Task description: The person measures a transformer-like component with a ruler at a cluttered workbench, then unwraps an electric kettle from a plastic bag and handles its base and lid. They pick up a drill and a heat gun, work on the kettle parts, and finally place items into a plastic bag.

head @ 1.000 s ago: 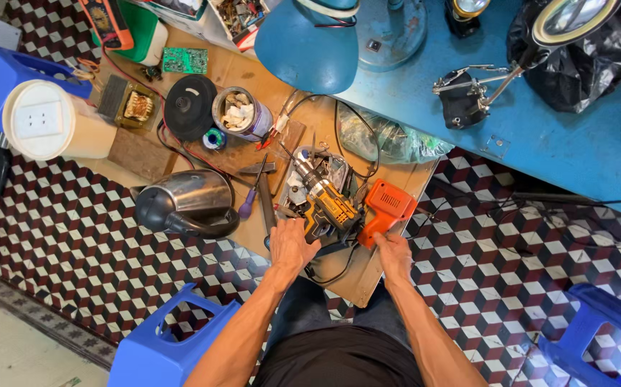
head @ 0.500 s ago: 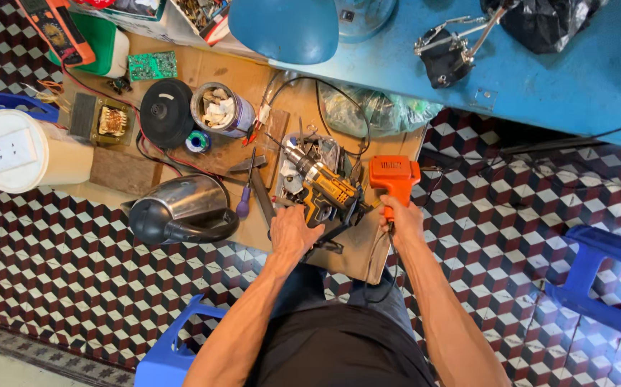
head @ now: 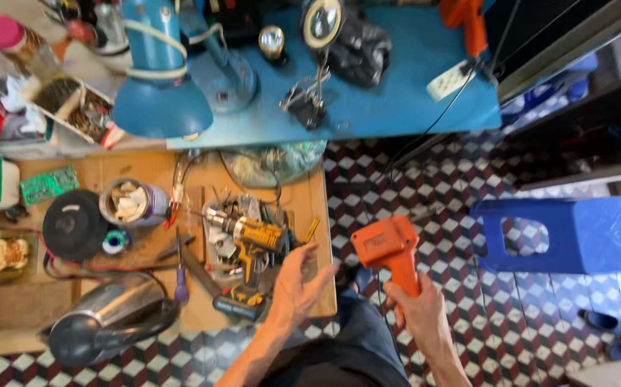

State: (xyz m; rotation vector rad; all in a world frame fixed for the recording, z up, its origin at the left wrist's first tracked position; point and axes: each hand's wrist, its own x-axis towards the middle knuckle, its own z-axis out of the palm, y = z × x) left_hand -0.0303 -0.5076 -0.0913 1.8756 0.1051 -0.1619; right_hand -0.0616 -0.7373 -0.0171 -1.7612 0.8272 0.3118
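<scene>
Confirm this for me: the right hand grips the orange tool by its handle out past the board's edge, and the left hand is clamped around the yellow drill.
Not quite. In the head view the left hand is open and empty beside the yellow drill, not clamped around it. The right hand does grip the orange tool by its handle, past the board's edge.

Right hand (head: 419,309) grips orange tool (head: 388,251) (left hand (head: 297,284) free)

My right hand (head: 419,309) grips a matt orange plastic tool housing (head: 386,246). On my left lies a low bench of bare, scuffed brown wood (head: 145,168), carrying a yellow-and-black plastic drill with a shiny metal chuck (head: 247,233) and a glossy polished steel kettle (head: 106,315). The far blue bench top (head: 396,100) looks smooth and painted.
</scene>
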